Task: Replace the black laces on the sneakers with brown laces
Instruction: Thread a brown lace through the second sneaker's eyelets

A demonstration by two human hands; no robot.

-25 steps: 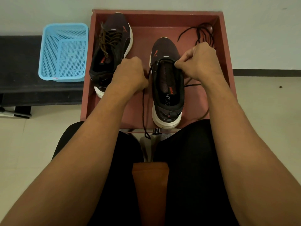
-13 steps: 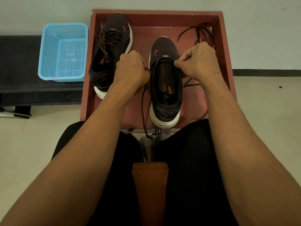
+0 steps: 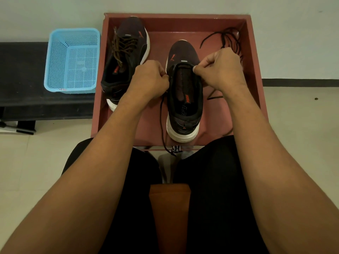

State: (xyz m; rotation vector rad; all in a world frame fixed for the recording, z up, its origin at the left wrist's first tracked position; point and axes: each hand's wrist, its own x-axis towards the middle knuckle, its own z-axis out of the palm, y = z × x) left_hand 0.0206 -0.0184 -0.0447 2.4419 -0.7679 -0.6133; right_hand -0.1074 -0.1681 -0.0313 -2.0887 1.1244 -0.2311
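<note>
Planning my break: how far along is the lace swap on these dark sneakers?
Done: the far dark sneaker in the red tray wears brown laces; a loose black lace lies in the tray's corner. In hand: the left hand pinches a dark trailing lace, colour unclear, at the near dark sneaker, whose edge the right hand pinches. Left: lacing that shoe fully.
</note>
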